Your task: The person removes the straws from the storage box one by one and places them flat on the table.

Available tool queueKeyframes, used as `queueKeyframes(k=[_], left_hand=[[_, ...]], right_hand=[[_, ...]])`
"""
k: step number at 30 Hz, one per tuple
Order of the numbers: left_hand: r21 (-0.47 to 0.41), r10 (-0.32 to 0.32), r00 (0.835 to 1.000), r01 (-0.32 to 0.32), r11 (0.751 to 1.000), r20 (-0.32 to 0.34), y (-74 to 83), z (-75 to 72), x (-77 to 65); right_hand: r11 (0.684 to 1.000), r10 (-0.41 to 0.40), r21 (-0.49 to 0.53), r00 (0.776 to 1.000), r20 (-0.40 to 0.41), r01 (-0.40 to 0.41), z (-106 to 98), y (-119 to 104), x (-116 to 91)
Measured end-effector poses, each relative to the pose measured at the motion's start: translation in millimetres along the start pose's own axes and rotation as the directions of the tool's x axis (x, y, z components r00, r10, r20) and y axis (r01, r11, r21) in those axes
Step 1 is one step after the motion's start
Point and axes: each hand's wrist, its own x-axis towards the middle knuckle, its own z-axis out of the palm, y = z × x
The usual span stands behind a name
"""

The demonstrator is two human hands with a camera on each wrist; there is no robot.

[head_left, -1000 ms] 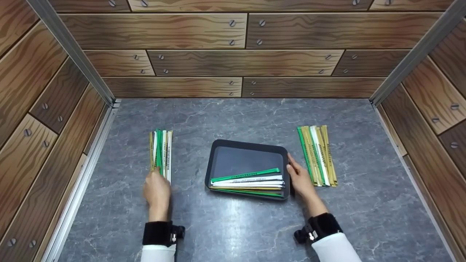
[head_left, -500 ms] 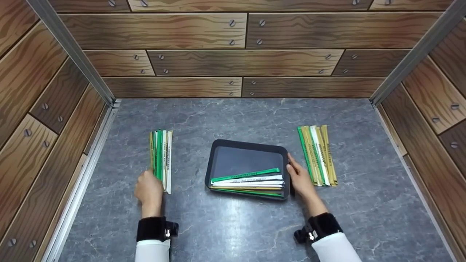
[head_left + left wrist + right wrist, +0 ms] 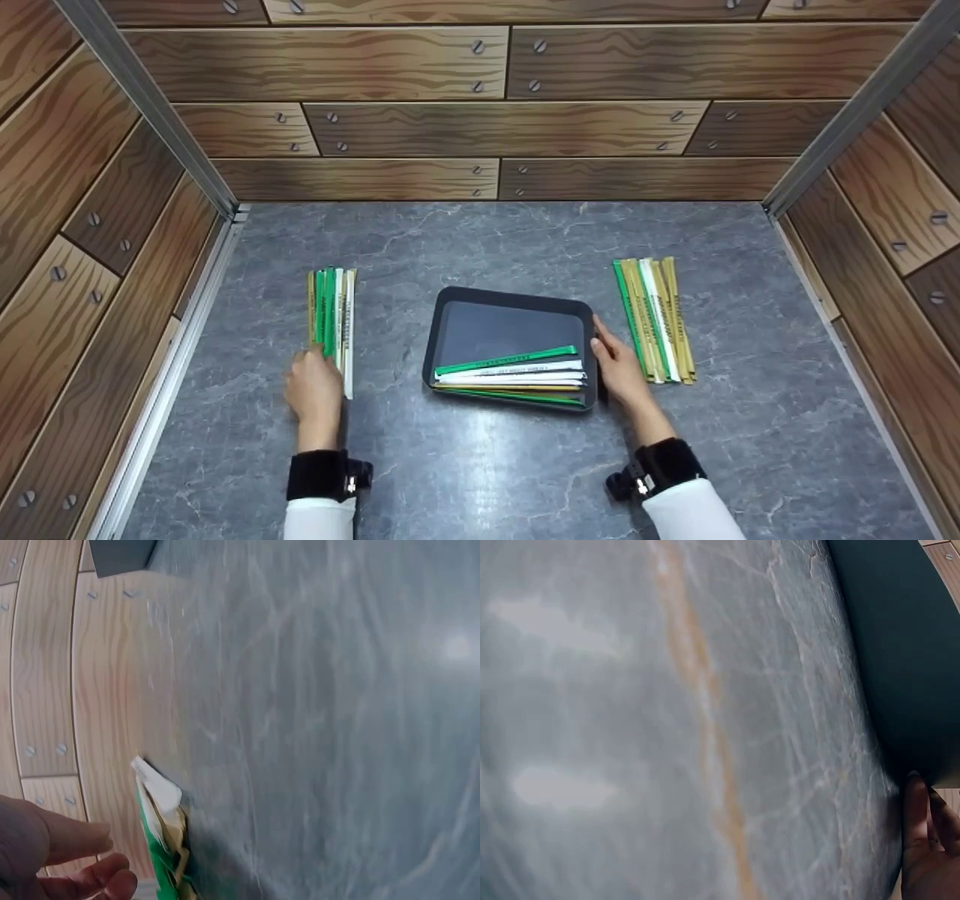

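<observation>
A bundle of slim stick packets, green, white and gold, lies on the left, and my left hand is over its near end. In the left wrist view the thumb and curled fingers stand apart beside the packets' ends, with nothing visible between them. A dark grey tray sits mid-table, slightly turned. Several packets lie crosswise along its near side. My right hand rests against the tray's right side with extended fingers; the right wrist view shows the thumb at its outer wall.
A second bundle of green, gold and white packets lies just right of the right hand. Wood-patterned walls enclose the grey marbled table at the back and both sides.
My left hand shifts left and nearer, then slightly back right. A green packet now shows where a white strip was in the left bundle. The right hand and tray stay put.
</observation>
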Motion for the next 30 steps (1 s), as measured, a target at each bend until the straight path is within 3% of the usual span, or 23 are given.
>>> queueKeyframes(k=[3, 5, 8, 11, 16, 20, 22, 25, 30], left_hand=[[-0.026, 0.127, 0.991, -0.128, 0.991, -0.038, 8.1, 4.4, -4.2], [-0.049, 0.236, 0.97, -0.239, 0.97, -0.057, 16.8, 7.8, -8.3], [-0.084, 0.401, 0.913, -0.406, 0.91, -0.075, 33.8, 15.1, -16.2], [-0.101, 0.506, 0.861, -0.508, 0.855, -0.051, 53.6, 23.5, -25.0], [-0.092, 0.575, 0.818, -0.572, 0.815, 0.003, 85.0, 34.5, -40.8], [-0.061, 0.65, 0.755, -0.647, 0.76, 0.083, 102.2, 44.8, -51.0], [-0.042, 0.676, 0.723, -0.678, 0.734, 0.142, 108.0, 50.5, -54.1], [-0.017, 0.684, 0.688, -0.702, 0.712, 0.243, 113.1, 58.4, -56.2], [0.018, 0.678, 0.645, -0.729, 0.684, 0.354, 113.4, 68.4, -56.0]], right_hand=[[1.0, -0.002, -0.002, 1.0, -0.006, 0.002, -0.7, -0.4, 0.1], [1.0, -0.007, 0.001, 1.0, -0.01, 0.007, -1.0, -0.5, 0.4], [1.0, -0.009, 0.006, 1.0, -0.015, 0.009, -1.3, -0.6, 0.7], [1.0, -0.006, -0.002, 1.0, -0.012, 0.006, -1.1, -0.9, 0.9], [1.0, -0.001, -0.024, 1.0, -0.015, 0.001, -1.4, -1.1, 0.8], [0.999, -0.01, -0.037, 1.0, -0.022, 0.009, -1.7, -0.4, 1.3], [0.999, -0.016, -0.04, 1.0, -0.026, 0.015, -1.5, -0.3, 1.4], [0.999, -0.011, -0.044, 1.0, -0.022, 0.01, -1.1, 0.0, 1.4], [0.999, 0.005, -0.043, 1.0, -0.011, -0.006, -1.5, 0.3, 1.3]])
